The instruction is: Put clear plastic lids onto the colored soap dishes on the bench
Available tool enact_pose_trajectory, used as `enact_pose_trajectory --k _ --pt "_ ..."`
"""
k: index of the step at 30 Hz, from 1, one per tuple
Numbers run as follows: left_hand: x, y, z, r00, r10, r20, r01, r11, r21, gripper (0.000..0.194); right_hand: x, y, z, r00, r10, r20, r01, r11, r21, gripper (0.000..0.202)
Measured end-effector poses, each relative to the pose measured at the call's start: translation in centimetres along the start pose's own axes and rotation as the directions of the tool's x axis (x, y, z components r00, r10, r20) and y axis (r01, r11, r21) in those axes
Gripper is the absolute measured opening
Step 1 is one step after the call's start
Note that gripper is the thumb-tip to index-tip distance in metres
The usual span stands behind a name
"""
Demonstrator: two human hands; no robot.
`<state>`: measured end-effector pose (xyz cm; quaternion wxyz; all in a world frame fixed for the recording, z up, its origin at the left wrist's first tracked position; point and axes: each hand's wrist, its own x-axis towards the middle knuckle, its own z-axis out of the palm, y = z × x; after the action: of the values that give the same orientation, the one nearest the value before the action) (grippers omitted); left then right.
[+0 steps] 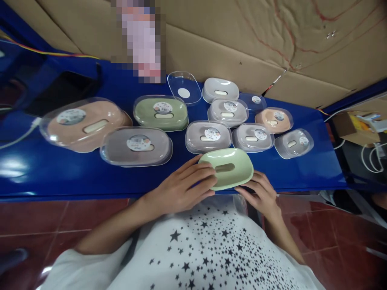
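A light green soap dish (238, 173) with a long slot in its base is between my two hands at the table's front edge, its inside facing me. My left hand (184, 185) grips its left end, fingers over the rim. Around the lower right edge, the fingers of my right hand (261, 191) are closed. Just beyond the dish stand grey soap dishes with clear lids, one straight behind (196, 141) and another to the right (246, 143). A bare grey dish (222, 86) and a loose clear lid (189, 82) with a round white sticker lie at the back.
More lidded dishes stand on the blue table (184, 117): a large peach one (75, 127), a green one (145, 108) and a long grey one (121, 149). A black object (60, 92) lies back left. Cardboard (199, 44) walls the back; a cardboard box (353, 129) is right.
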<state>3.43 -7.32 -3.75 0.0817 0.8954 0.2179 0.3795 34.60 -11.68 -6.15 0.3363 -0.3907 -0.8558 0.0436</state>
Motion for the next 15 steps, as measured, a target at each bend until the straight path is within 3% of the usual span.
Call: enact_pose_trajectory --k 2,4,9,15 --pt "0.0 -0.1 0.0 0.999 -0.01 0.05 0.01 1.0 -0.003 0.02 -0.3 0.3 -0.1 0.995 0.029 -0.098 -0.027 0.999 0.024 0.049" --pt "-0.1 -0.1 0.3 0.993 0.01 0.12 -0.008 1.0 -0.013 0.019 -0.6 0.4 -0.2 0.993 0.035 -0.114 -0.038 0.999 -0.029 0.064" --pt "-0.4 -0.2 1.2 0.97 0.05 0.239 -0.057 0.998 0.022 0.014 -0.8 0.4 -0.2 0.989 0.024 0.148 -0.005 0.992 -0.124 0.071" --pt "-0.6 -0.4 1.5 0.955 0.003 0.297 -0.015 0.999 0.038 0.015 -0.2 0.2 -0.4 0.982 0.071 0.172 -0.056 0.994 -0.094 0.076"
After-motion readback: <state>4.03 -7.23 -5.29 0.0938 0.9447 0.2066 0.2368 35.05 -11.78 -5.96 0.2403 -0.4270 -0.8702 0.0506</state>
